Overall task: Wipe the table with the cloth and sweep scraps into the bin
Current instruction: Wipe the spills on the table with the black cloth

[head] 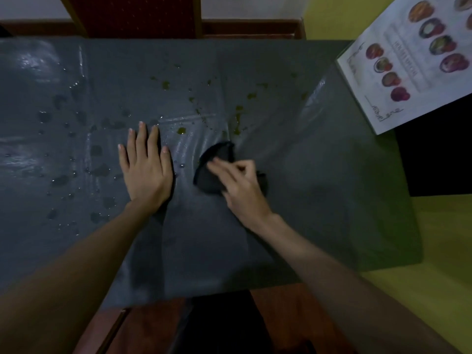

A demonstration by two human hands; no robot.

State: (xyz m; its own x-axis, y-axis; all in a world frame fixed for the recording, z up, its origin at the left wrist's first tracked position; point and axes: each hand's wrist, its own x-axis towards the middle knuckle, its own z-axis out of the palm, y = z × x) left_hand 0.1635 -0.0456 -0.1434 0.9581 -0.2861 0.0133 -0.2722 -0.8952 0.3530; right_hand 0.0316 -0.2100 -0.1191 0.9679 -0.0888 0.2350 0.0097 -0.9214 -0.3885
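A grey plastic-covered table (319,154) fills the view. My right hand (242,187) presses a dark crumpled cloth (217,159) onto it near the middle, fingers curled over the cloth. My left hand (145,164) lies flat on the cover just left of the cloth, fingers spread and holding nothing. Yellow-green scraps and smears (237,118) dot the surface just beyond the cloth. Water drops and wet patches (76,159) spread over the left half. No bin is in view.
A laminated menu with food pictures (408,60) lies at the table's far right corner. A red chair back (132,14) stands beyond the far edge. A wooden seat (281,315) shows below the near edge.
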